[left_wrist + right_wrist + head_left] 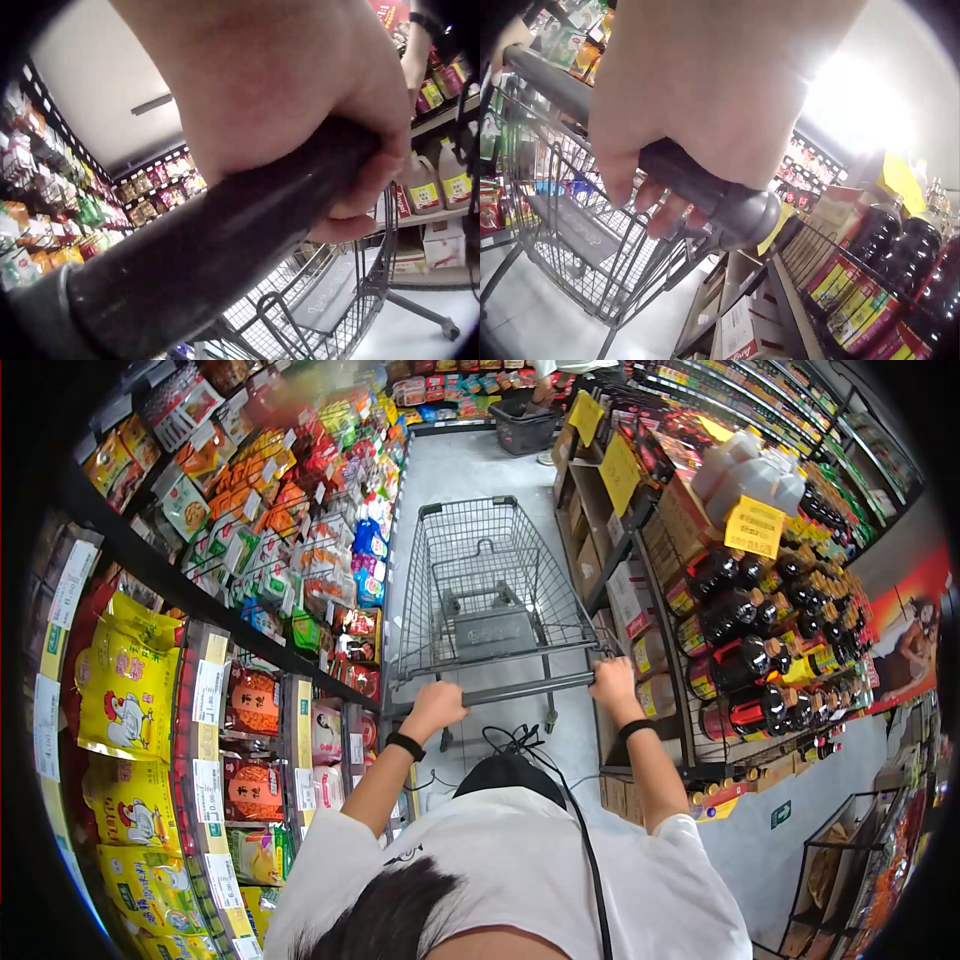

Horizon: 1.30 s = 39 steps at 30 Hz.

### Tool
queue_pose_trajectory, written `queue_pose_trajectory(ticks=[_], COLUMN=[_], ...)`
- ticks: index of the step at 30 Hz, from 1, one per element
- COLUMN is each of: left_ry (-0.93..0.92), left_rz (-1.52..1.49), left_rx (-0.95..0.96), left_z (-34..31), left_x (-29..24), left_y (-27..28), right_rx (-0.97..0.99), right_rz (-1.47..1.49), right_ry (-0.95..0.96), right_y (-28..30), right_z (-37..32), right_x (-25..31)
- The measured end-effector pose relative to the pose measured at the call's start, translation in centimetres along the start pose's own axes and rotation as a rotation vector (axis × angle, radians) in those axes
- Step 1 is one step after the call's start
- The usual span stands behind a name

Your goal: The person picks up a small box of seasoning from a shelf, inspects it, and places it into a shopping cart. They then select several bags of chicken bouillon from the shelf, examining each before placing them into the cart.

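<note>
A grey wire shopping cart (490, 580) stands in the aisle ahead of me, its basket holding no goods. My left hand (437, 707) grips the left part of its dark handlebar (525, 691). In the left wrist view the fingers (379, 176) curl around the thick black bar. Near the bar's right end, my right hand (612, 682) holds on with fingers wrapped under it, and the rounded end cap (754, 217) sticks out beside the palm in the right wrist view. A grey panel (495, 632) sits at the near side of the basket.
Shelves of bagged food (270, 510) line the left side, with yellow packets (130, 690) close by. Racks of dark bottles (735, 660) and white jugs (750, 475) stand on the right. Farther up the aisle, a person is beside a black basket (525, 428).
</note>
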<state>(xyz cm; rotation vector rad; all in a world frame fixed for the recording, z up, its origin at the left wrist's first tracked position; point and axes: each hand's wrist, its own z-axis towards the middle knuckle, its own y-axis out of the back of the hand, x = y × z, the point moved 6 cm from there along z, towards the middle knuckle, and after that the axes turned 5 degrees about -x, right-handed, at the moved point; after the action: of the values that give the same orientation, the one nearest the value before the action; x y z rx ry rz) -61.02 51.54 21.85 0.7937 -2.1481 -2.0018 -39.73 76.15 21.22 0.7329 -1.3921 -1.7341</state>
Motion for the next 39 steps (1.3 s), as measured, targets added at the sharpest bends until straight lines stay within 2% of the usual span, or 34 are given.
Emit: queue_pose_trajectory(ticks=[2,6,13,17,18,22,29,39], left_ry=[0.007,0.012,0.074,0.114,0.136,0.194,0.308,0.353], left_rz=[-0.027,-0.082,-0.037,-0.057,-0.053,0.013,0.085,0.105], left_rx=[-0.037,-0.113,-0.137,-0.205,-0.221,-0.238,-0.295,-0.226], left_z=[1.0,3.7,9.0,12.3,13.0,16.4,21.9,26.4], left_x=[0.3,1.4,5.1,7.2,7.7,9.9,13.7,17.8], left_y=[0.4,1.1,1.9,3.2,3.8,5.1,7.0,8.4], right_rx=[0.077,0.365,0.598,0.671,0.747,0.747,0.632,0.449], right_rz=[-0.011,-0.080,-0.033,-0.097,-0.147,-0.140,-0.112,-0.081], right_ry=[-0.011,-0.002,0.016,0.187,0.145,0.169,0.202,0.304], right_y=[-1.3,-3.3,-6.0,-8.2,-8.9,-7.1,-9.0,-9.3], right_z=[2.2,7.2,15.6,21.5,23.0,28.5,36.7,42.3], right_x=[-0.8,-1.6,-2.3,-2.3,-2.4,-0.2,0.5,2.5])
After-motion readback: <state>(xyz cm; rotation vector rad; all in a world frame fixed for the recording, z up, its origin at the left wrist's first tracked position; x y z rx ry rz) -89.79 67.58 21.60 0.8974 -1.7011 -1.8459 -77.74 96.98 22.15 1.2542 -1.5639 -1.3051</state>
